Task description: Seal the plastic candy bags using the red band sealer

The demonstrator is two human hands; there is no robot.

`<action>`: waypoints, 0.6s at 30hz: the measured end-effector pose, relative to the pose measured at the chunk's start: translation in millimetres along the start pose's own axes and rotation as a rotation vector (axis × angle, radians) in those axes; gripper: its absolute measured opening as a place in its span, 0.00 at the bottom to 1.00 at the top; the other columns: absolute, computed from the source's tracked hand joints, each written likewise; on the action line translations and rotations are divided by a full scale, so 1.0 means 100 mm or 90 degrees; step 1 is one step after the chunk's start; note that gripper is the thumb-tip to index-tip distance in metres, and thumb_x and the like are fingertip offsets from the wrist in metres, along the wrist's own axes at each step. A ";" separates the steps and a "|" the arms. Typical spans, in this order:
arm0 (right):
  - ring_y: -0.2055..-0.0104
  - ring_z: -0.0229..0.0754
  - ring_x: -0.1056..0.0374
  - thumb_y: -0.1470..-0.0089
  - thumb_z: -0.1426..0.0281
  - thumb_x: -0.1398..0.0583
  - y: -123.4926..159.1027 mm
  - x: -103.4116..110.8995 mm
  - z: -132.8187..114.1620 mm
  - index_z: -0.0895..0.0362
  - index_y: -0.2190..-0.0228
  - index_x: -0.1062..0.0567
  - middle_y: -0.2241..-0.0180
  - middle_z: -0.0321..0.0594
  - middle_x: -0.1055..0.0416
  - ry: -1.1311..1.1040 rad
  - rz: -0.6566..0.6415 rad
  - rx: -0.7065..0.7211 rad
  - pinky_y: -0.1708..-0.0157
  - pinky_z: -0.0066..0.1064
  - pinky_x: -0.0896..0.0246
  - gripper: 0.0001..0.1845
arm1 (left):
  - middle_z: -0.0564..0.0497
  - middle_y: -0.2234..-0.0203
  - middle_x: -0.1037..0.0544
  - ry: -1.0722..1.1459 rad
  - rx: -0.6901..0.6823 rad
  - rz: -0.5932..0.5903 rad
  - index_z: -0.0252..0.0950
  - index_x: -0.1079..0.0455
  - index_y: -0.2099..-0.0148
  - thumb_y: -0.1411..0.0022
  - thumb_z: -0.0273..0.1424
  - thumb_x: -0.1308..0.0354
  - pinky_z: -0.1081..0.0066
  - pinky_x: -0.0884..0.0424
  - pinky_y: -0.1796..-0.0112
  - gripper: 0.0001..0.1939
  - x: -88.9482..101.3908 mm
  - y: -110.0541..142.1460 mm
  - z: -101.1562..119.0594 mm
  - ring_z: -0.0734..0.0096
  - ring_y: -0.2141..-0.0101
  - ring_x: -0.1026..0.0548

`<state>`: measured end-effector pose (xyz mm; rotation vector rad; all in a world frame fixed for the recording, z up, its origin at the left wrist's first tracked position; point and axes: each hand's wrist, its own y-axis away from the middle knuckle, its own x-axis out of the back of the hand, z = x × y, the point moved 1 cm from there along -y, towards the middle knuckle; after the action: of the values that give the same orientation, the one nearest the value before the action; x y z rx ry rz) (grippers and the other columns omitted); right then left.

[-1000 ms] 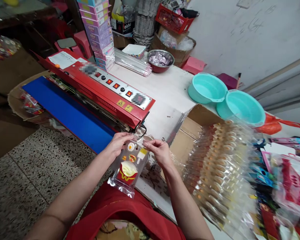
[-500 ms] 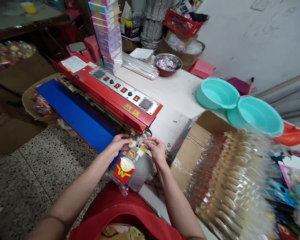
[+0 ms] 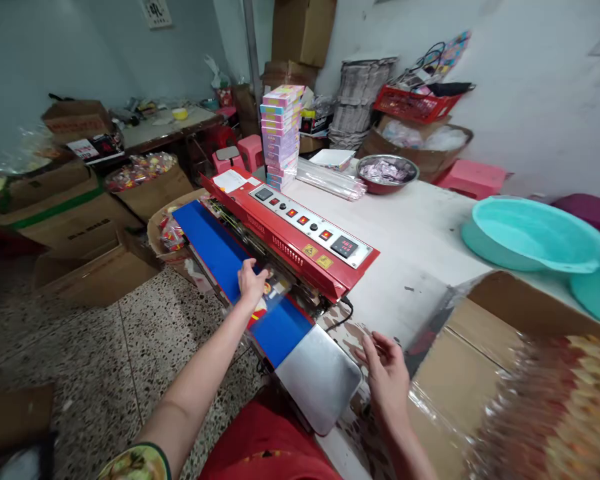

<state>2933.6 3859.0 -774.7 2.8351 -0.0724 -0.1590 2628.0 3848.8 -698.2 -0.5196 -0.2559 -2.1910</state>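
Observation:
A clear plastic bag (image 3: 279,284) with colourful food-shaped pieces and a red and yellow carton lies on the blue conveyor belt (image 3: 285,330), along the slot of a red bag sealing machine (image 3: 300,240). My left hand (image 3: 253,285) is at the bag's left part, its fingers curled and thumb against it; the fingertips are partly hidden. To the right of the machine's metal end plate (image 3: 320,377), my right hand (image 3: 387,373) is raised above the white table, fingers loosely bent and apart, holding nothing. Beside it stands a cardboard box (image 3: 463,360) of filled clear bags.
Turquoise basins (image 3: 535,233) stand at the right. A metal bowl (image 3: 387,175) of small packets, clear film rolls (image 3: 330,179) and a tall stack of boxes (image 3: 281,137) are behind the machine. Past the belt's far end, a carton (image 3: 163,230) holds packed bags. A black cable (image 3: 347,312) hangs by the machine.
The bag has moved from the machine's near end leftward along the belt with my left hand. My right hand has let go of it and drawn back right. The view has swung left.

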 end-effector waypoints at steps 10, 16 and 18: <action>0.66 0.41 0.29 0.43 0.62 0.38 0.94 0.99 -0.12 0.54 0.61 0.26 0.66 0.40 0.28 0.240 -0.037 0.287 0.67 0.32 0.30 0.10 | 0.41 0.52 0.25 -0.161 -0.456 -0.118 0.36 0.31 0.54 0.39 0.37 0.41 0.53 0.37 0.45 0.14 -0.52 1.55 -0.11 0.55 0.49 0.29; 0.58 0.44 0.31 0.46 0.71 0.34 1.51 2.11 -0.17 0.53 0.53 0.31 0.61 0.42 0.28 0.416 0.163 0.475 0.58 0.36 0.31 0.19 | 0.47 0.57 0.23 -0.120 -0.598 -0.504 0.38 0.33 0.49 0.35 0.33 0.45 0.61 0.28 0.52 0.13 -1.20 2.51 0.00 0.64 0.55 0.26; 0.53 0.47 0.32 0.49 0.70 0.32 1.68 2.58 -0.14 0.53 0.51 0.32 0.56 0.46 0.30 0.490 0.264 0.504 0.53 0.42 0.32 0.25 | 0.46 0.53 0.25 -0.118 -0.680 -0.620 0.39 0.37 0.44 0.34 0.32 0.46 0.61 0.29 0.50 0.17 -1.43 2.86 0.14 0.64 0.52 0.27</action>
<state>3186.0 3686.1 -737.4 3.2857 -0.6634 1.2936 2935.4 3776.1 -749.3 -1.3950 0.7964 -3.1212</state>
